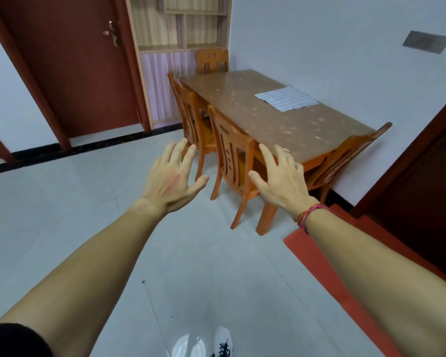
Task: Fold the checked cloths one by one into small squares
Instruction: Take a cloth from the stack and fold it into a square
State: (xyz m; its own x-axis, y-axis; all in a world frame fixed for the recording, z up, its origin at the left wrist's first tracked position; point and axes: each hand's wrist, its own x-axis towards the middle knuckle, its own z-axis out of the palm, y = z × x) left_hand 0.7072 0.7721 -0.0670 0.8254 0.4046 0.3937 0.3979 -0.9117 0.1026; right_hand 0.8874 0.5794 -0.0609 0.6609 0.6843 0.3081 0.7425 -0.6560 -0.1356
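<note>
Left hand (173,176): hung open in mid-air with fingers spread, gripped nothing.
Right hand (281,176): likewise open and empty, raised at three o'clock of the left hand; wore a red cord bracelet (310,215) at the wrist.
Checked cloth (286,98): lay flat and unfolded on the desk (307,130), at one o'clock from both hands and well apart from them, near the wall-side edge; appeared as a single piece only.
Stage: judged to be the approach, with no fold begun.
Chair (232,155): stood tucked against the near long edge of the desk, between the hands and the cloth.
Reach risk: seemed a long stretch from the chair side; could have meant leaning over the chair back and dragging rather than lifting, which would have skewed the checks before the first fold.
Red mat (319,253): lay on the floor at four o'clock, near the end of the desk; might have caught a shoe (223,341) on an approach from that side.
Fold risk: looked thin and limp; might have slid on the glossy top, which would have left corners mismatched and the square lopsided.
Count risk: showed no second cloth anywhere in view; could have led to stopping after one.
</note>
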